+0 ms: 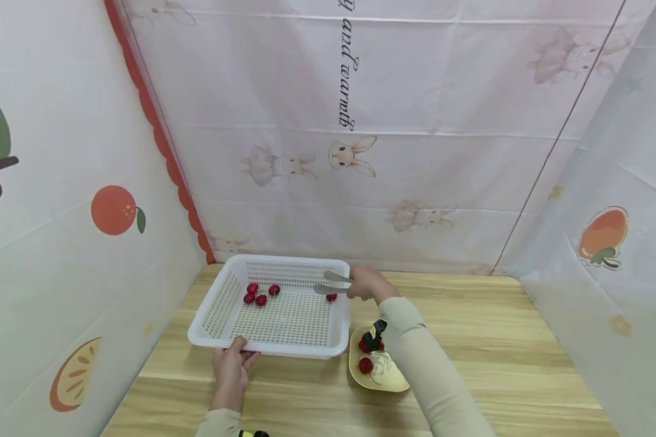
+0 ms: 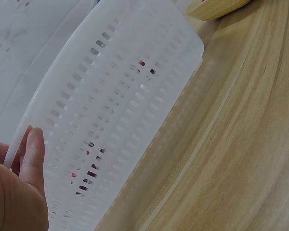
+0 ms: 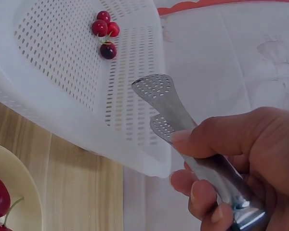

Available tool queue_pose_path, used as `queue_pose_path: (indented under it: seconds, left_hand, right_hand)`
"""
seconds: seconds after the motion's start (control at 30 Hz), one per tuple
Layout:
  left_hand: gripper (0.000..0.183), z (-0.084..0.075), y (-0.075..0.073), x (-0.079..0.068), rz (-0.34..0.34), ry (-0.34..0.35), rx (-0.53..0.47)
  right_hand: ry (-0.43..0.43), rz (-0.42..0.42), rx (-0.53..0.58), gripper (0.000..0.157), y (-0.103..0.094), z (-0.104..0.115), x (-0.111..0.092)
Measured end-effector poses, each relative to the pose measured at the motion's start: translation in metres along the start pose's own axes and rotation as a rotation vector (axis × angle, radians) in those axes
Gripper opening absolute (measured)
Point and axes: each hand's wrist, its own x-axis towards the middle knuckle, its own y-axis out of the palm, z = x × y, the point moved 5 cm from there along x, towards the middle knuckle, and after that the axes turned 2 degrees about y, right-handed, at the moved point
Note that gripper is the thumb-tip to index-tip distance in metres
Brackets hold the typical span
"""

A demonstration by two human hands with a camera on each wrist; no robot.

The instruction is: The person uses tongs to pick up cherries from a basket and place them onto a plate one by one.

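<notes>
Fruit-printed left sheet (image 1: pixel 38 267) | left hand (image 1: pixel 231 367) pinching near rim of white basket (image 1: pixel 290 349), near wood-grain desk's (image 1: pixel 503 340) far-left corner — cherries (image 1: pixel 260 300) inside | rabbit-printed back sheet (image 1: pixel 443 91) at far edge | right hand (image 1: pixel 369 284) gripping tongs (image 3: pixel 180 113) at basket's right end | yellow dish (image 1: pixel 396 382) of cherries — by basket's near-right corner

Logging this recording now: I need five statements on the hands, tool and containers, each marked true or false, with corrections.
1. The right hand holds silver metal tongs. True.
2. The left hand holds nothing. False: it grips the near rim of a white perforated plastic basket.
3. The tongs' tips are pressed together. False: they stand apart.
4. Round red cherries lie in a pale yellow shallow dish. True.
5. The dish stands inside the basket. False: it is outside, on the light wooden table.
</notes>
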Motion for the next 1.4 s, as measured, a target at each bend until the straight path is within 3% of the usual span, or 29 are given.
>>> queue_pose_path:
  seconds: [0.23, 0.47, 0.6, 0.87, 1.0, 1.4]
  left_hand:
    - [0.048, 0.0, 0.001, -0.001, -0.001, -0.006, 0.004]
    - [0.05, 0.001, 0.002, 0.0, 0.0, -0.005, 0.008]
    - [0.049, 0.002, 0.002, 0.002, 0.001, -0.003, 0.005]
    - [0.049, 0.002, 0.001, 0.002, 0.006, 0.006, 0.003]
    - [0.049, 0.002, -0.001, 0.002, 0.006, 0.007, 0.0]
    - [0.051, 0.003, -0.001, 0.003, 0.015, 0.022, -0.008]
  right_hand:
    - [0.05, 0.03, 0.01, 0.035, 0.004, -0.001, 0.013]
    - [0.143, 0.018, -0.051, 0.025, 0.008, -0.002, 0.019]
    - [0.156, -0.029, -0.187, 0.019, 0.011, 0.003, 0.02]
    - [0.098, -0.1, -0.524, 0.01, 0.022, 0.021, 0.024]
    - [0.059, -0.142, -0.687, 0.013, 0.028, 0.033, 0.023]
    - [0.109, -0.144, -0.737, 0.017, 0.039, 0.035, 0.028]
